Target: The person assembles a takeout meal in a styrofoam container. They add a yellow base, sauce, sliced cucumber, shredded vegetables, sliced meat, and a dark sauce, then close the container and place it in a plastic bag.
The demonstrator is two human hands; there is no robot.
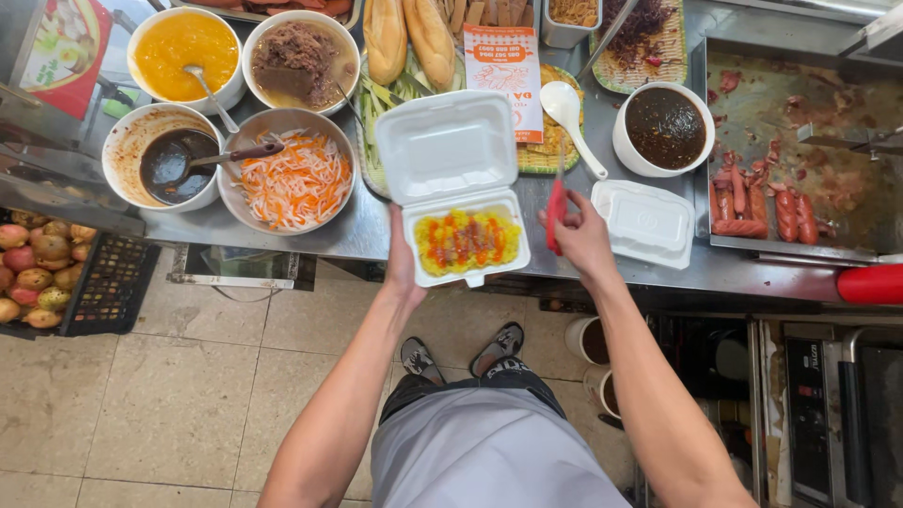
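An open white foam box [450, 150] sits at the counter's front edge; its lower half holds yellow sticky rice with red sausage strips [467, 239]. My left hand [401, 263] grips the box's left side from below. My right hand [580, 240] is closed on a pair of red-handled scissors [557, 214], held upright just right of the box. A closed white foam box [645, 222] lies right of that hand.
Bowls of orange sauce [186, 47], minced meat [299, 55], dark sauce [169, 162] and shredded carrot and radish [292, 181] stand at left. Bread loaves [409, 36], a white ladle [570, 115], a dark-sauce pot [664, 127] and a griddle with sausages [767, 209] are behind and right. A crate of fruit [42, 273] stands lower left.
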